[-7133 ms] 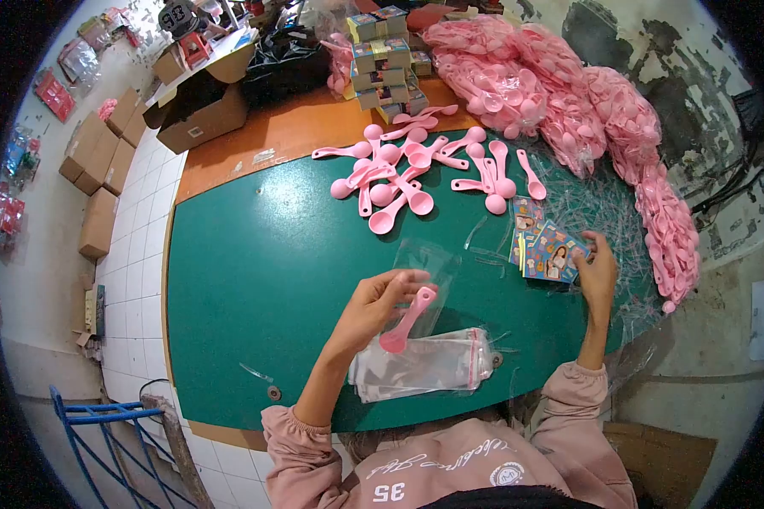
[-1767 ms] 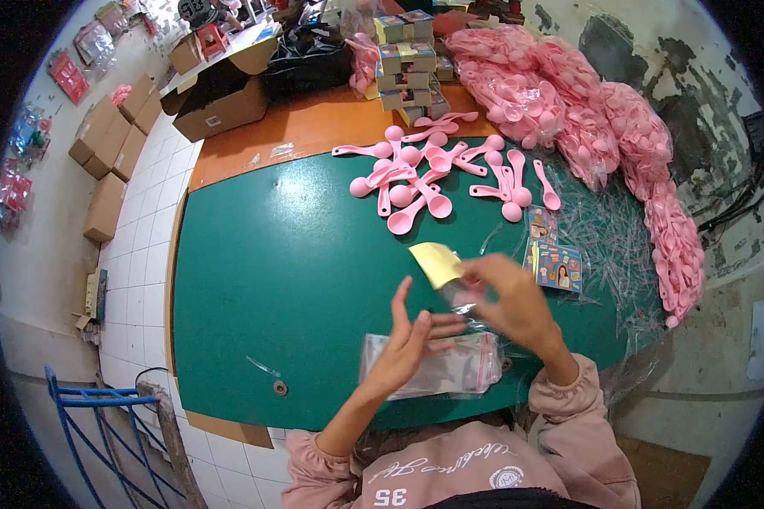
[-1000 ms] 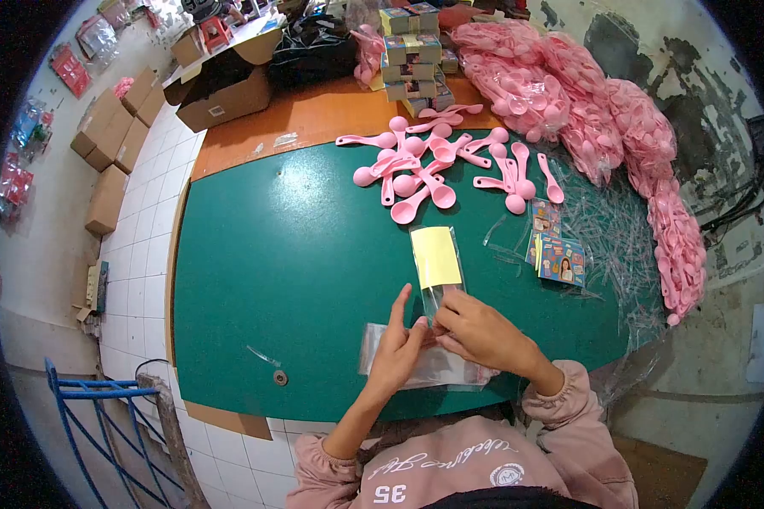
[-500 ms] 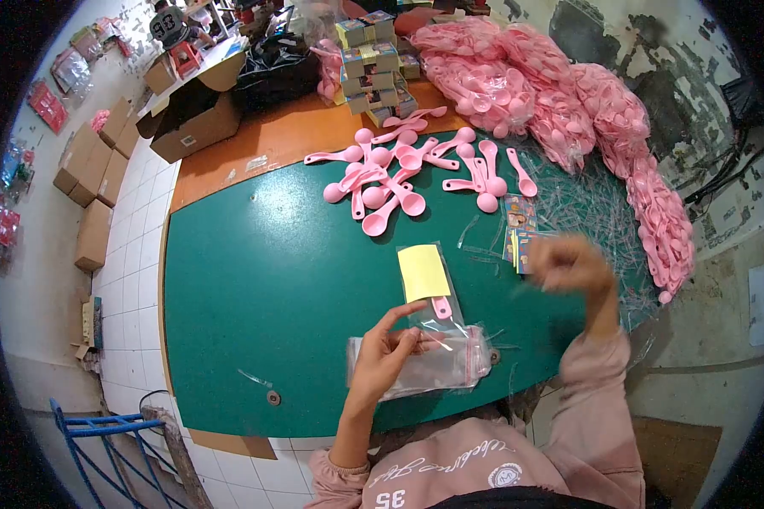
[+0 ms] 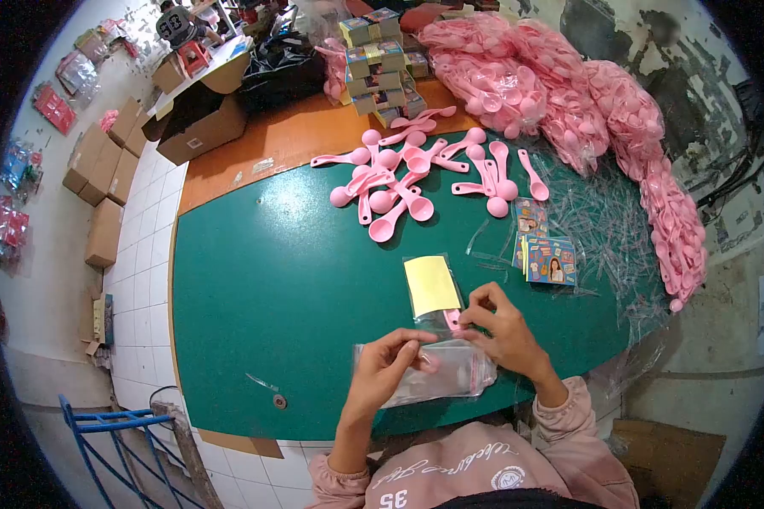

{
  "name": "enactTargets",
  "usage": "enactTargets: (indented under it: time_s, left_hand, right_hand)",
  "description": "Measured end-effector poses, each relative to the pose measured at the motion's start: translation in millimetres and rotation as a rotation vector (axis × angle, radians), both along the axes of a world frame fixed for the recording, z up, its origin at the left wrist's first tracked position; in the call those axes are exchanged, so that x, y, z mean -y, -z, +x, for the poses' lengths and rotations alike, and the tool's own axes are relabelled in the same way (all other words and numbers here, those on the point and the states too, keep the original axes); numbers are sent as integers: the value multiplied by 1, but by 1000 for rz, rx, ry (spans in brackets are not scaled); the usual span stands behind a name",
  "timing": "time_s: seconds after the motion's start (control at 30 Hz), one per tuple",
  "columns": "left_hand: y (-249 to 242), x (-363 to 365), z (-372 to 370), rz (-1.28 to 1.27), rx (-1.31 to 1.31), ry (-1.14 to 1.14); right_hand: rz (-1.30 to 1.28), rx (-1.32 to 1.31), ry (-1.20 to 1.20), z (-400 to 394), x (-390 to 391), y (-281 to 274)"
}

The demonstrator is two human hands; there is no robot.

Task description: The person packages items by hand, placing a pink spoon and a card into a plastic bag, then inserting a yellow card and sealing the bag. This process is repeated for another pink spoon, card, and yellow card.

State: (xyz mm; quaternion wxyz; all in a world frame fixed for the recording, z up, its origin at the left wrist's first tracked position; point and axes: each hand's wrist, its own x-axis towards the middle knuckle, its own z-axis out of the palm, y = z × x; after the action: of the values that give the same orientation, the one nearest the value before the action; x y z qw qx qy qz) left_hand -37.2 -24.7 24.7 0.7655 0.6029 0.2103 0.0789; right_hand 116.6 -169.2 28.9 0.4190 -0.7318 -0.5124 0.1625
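Note:
A clear plastic bag (image 5: pixel 433 322) lies in front of me, with a yellow card (image 5: pixel 431 285) and a pink measuring spoon (image 5: pixel 452 319) inside; only the spoon's handle end shows below the card. My left hand (image 5: pixel 388 363) is closed at the bag's near left edge, thumb and forefinger together. At the bag's near right corner, my right hand (image 5: pixel 508 338) pinches the plastic beside the spoon handle. Under both hands rests a stack of clear plastic bags (image 5: pixel 441 386).
Loose pink spoons (image 5: pixel 390 222) lie across the green table (image 5: pixel 255 314). Printed cards (image 5: pixel 552 260) sit at right beside scattered plastic strips (image 5: pixel 607 212). Bagged spoons (image 5: pixel 560 102) line the far right edge. Card bundles (image 5: pixel 373 59) stand at the back; a person (image 5: pixel 176 25) sits beyond.
My right hand has come from beside the printed cards, left and toward me, to the bag's near edge. My left hand stays near the bag. The view has shifted slightly.

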Motion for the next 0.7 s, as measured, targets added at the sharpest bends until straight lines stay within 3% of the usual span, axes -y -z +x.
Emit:
enactTargets:
  time_s: [0.1, 0.2, 0.23, 0.3, 0.43, 0.5, 0.7]
  left_hand:
    - [-4, -6, -3, -136, 8, 69]
    - [-13, 0, 8, 344, -117, 68]
    - [-11, -1, 10, 344, -119, 64]
    - [-6, -3, 15, 688, -17, 67]
    - [1, -3, 16, 634, -113, 33]
    - [8, -1, 16, 562, -100, 7]
    - [11, -3, 16, 489, -135, -20]
  right_hand:
    - [32, -116, 17, 8, 2, -5]
    - [80, -259, -35, 11, 1, 7]
    - [80, -260, -40, 12, 0, 8]
    - [37, -336, -36, 14, 0, 8]
    - [-73, -635, 21, 13, 1, 24]
    - [-95, -1008, 19, 12, -2, 20]
    - [-23, -1028, 191, 3, -11, 21]
